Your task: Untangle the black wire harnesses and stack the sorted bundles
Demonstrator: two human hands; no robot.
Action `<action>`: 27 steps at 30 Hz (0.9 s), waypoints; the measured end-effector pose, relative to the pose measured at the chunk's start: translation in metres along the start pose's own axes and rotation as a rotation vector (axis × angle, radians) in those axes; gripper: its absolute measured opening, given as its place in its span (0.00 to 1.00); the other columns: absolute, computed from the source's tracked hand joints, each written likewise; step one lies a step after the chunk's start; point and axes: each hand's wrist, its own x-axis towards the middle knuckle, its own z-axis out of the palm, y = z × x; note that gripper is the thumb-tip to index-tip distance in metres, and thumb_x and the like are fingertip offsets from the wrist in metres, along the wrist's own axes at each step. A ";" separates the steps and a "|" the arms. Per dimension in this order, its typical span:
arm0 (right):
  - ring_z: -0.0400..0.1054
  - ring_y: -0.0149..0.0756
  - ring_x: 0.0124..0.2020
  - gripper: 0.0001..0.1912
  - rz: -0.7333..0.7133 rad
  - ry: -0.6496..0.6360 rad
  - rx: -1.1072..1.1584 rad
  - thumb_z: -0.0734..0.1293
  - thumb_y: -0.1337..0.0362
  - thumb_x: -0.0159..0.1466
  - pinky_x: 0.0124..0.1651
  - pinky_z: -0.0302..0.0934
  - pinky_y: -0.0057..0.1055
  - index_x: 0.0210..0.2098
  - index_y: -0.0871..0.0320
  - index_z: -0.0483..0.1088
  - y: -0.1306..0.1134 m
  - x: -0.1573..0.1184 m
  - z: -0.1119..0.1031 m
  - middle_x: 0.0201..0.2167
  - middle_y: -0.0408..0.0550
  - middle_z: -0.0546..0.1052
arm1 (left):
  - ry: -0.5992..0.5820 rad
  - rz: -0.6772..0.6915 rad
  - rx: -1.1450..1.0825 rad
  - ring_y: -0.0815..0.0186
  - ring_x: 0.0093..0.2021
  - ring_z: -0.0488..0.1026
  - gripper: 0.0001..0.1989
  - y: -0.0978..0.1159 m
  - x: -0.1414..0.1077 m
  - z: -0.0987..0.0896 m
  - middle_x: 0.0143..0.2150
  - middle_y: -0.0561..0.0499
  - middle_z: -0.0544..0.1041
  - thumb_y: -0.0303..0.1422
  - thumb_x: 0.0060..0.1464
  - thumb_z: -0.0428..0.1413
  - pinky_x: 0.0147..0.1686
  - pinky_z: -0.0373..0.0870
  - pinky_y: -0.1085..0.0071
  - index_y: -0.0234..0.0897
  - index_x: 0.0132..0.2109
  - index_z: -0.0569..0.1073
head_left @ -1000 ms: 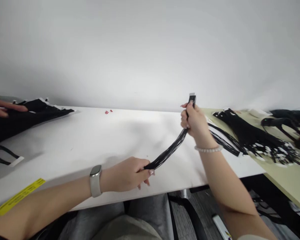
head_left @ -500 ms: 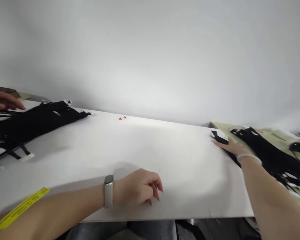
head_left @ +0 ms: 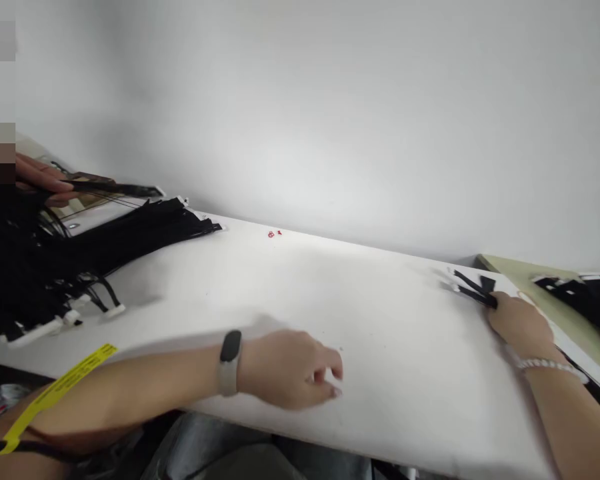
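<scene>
My right hand (head_left: 523,327) is closed around a black wire harness (head_left: 475,293) at the right end of the white table (head_left: 360,300). Its short black leads with small white connectors stick out to the left of my fingers, and a dark length shows behind my wrist. Over the table's front middle, my left hand (head_left: 290,370) is loosely curled, with a gap between thumb and fingers and nothing in it. A yellow label (head_left: 63,390) lies across my left forearm, close to a black cord (head_left: 35,450).
A large pile of black wire harnesses (head_left: 130,237) with white connectors covers the table's left side. Another person's hand (head_left: 47,181) holds a dark strip above it. Small red pieces (head_left: 271,234) lie near the wall. More black harnesses (head_left: 585,300) rest on a pale green surface (head_left: 517,270).
My right hand has closed on the harness and drawn it onto the white table. The other person's hand now holds a dark strip. My left hand has turned slightly, and the view has shifted left.
</scene>
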 end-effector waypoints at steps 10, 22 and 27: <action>0.57 0.22 0.24 0.12 0.045 -0.139 -0.209 0.58 0.59 0.62 0.22 0.51 0.20 0.43 0.58 0.64 -0.018 -0.015 -0.001 0.32 0.47 0.66 | 0.758 -0.790 0.531 0.61 0.45 0.59 0.12 -0.114 -0.036 -0.108 0.36 0.45 0.66 0.34 0.51 0.46 0.40 0.52 0.64 0.27 0.33 0.66; 0.63 0.30 0.38 0.16 0.195 -0.243 -0.261 0.57 0.59 0.63 0.38 0.61 0.30 0.48 0.58 0.61 -0.022 -0.024 0.002 0.42 0.50 0.66 | 0.716 -0.846 0.609 0.50 0.51 0.58 0.08 -0.155 -0.022 -0.109 0.44 0.38 0.68 0.31 0.50 0.51 0.48 0.49 0.54 0.29 0.34 0.68; 0.61 0.35 0.44 0.18 0.365 -0.275 -0.295 0.59 0.59 0.62 0.44 0.59 0.38 0.49 0.61 0.60 -0.030 -0.016 0.011 0.45 0.52 0.64 | 0.857 -0.748 0.563 0.65 0.36 0.69 0.12 -0.105 -0.023 -0.124 0.36 0.46 0.72 0.33 0.59 0.40 0.39 0.62 0.67 0.29 0.44 0.61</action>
